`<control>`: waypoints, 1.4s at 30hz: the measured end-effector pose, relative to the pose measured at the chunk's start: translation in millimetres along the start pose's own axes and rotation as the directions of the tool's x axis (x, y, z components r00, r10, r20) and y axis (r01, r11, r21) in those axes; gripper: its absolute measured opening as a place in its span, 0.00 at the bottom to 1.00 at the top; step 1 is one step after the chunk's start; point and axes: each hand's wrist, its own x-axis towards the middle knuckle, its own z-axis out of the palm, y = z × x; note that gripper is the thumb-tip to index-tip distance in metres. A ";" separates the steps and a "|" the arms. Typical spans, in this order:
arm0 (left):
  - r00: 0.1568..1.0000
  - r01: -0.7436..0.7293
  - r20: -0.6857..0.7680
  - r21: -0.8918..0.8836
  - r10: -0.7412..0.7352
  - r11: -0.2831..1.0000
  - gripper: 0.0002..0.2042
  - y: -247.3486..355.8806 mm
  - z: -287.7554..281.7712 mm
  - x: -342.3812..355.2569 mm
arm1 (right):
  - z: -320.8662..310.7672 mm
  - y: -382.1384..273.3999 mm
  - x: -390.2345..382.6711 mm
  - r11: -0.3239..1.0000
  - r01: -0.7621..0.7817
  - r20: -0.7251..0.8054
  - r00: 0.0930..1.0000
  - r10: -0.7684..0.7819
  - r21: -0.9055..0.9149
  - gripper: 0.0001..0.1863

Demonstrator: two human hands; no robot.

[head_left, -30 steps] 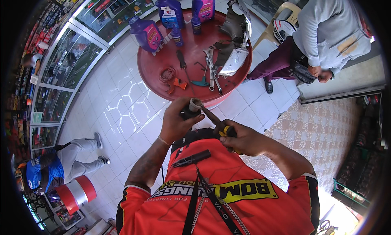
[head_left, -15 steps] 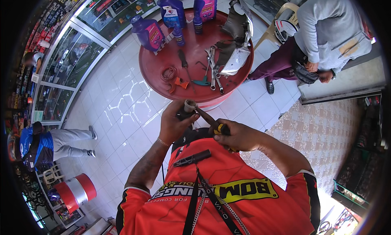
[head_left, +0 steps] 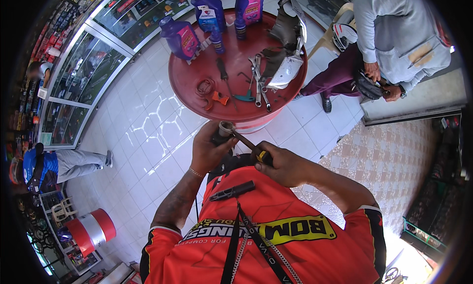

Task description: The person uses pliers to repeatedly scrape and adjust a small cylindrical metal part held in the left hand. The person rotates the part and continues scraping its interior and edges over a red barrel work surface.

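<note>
In front of my chest my left hand (head_left: 207, 148) is closed around a small dark cylindrical part with a pale, ring-like open end (head_left: 226, 127); its exact kind is unclear. My right hand (head_left: 283, 166) grips pliers (head_left: 249, 142) with black-and-yellow handles, mostly covered by the fingers. The jaws of the pliers reach the rim of the part. Just beyond both hands is a round red drum top (head_left: 192, 97). On it lie a screwdriver (head_left: 222, 69), wrenches (head_left: 258, 82), a teal-handled tool (head_left: 244, 97), an orange piece (head_left: 220, 97) and coiled wire (head_left: 204, 87).
Purple bottles (head_left: 181, 39) and a white-and-black motorcycle panel (head_left: 287, 70) stand on the drum top. A person in grey (head_left: 394, 33) is at the right, handling a black bag (head_left: 367, 87). Another in blue (head_left: 39, 168) is at far left, near glass cases (head_left: 74, 77).
My right hand has turned slightly, and the pliers' handles look closer together. The part in my left hand has tilted a little. The person in blue has shifted left.
</note>
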 end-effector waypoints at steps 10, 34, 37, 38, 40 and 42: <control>0.998 0.061 0.031 -0.069 -0.059 0.996 0.19 -0.8 2.3 -3.1 | -2.5 -0.9 -1.1 0.998 -0.062 0.014 0.998 0.062 -0.017 0.17; 0.995 0.061 0.088 -0.088 -0.053 0.994 0.22 9.6 7.6 9.0 | 1.5 13.0 -9.1 0.796 -0.087 0.125 0.992 0.014 0.599 0.25; 0.994 0.054 0.099 -0.079 -0.047 0.995 0.22 7.4 8.3 10.0 | -10.3 13.6 -14.9 0.701 -0.160 0.242 0.970 -0.018 0.695 0.25; 0.994 0.050 0.106 -0.094 -0.040 0.994 0.22 6.6 8.7 10.0 | -11.8 13.1 -15.7 0.718 -0.178 0.241 0.970 0.015 0.673 0.25; 0.990 0.078 0.125 -0.122 -0.063 0.989 0.22 5.0 9.7 10.1 | -14.4 12.5 -17.9 0.731 -0.175 0.249 0.968 0.007 0.660 0.24; 0.992 0.053 0.121 -0.094 -0.042 0.994 0.22 3.7 10.5 10.5 | -13.8 12.7 -18.5 0.741 -0.181 0.240 0.970 0.028 0.646 0.24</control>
